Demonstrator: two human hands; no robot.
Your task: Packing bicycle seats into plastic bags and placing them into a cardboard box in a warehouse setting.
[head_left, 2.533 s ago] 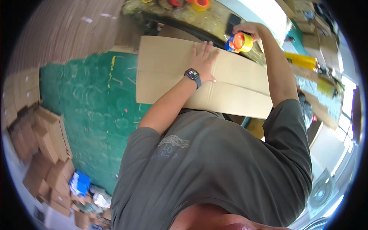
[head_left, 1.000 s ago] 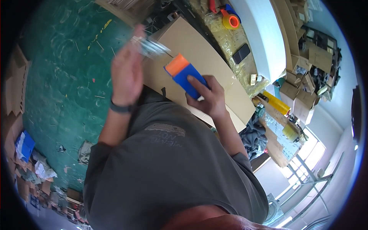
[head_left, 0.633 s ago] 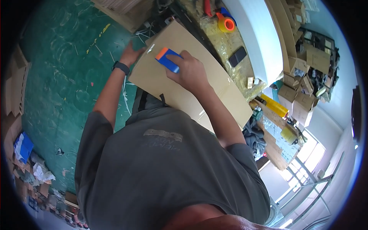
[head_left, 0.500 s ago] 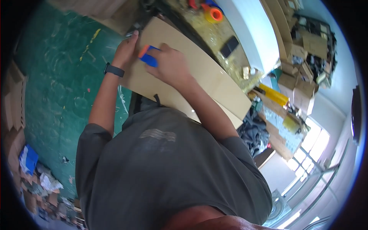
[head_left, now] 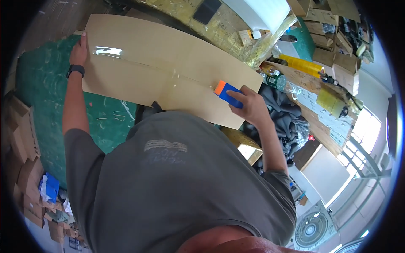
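Observation:
A long brown cardboard box (head_left: 139,78) lies lengthwise in front of my body, with a seam along its top face. Shiny clear tape (head_left: 107,51) catches the light near its left end. My left hand (head_left: 78,52) grips that end, thumb up along the edge; its other fingers are mostly hidden. Toward the right end, my right hand (head_left: 252,106) is closed round a blue tool with an orange end (head_left: 230,93). The orange end is at the seam; whether it touches the cardboard I cannot tell.
Beyond the box is a worktable (head_left: 179,12) bearing a black phone (head_left: 207,11) and a small carton (head_left: 245,37). Plastic bottles (head_left: 276,81) and a yellow roll (head_left: 300,63) are at the right, near dark cloth (head_left: 274,103). Scrap cardboard (head_left: 31,179) lies at the left.
My right hand has moved right along the box with the blue and orange tool. My left hand is now farther left, at the box's end. The view has shifted, showing more of the box.

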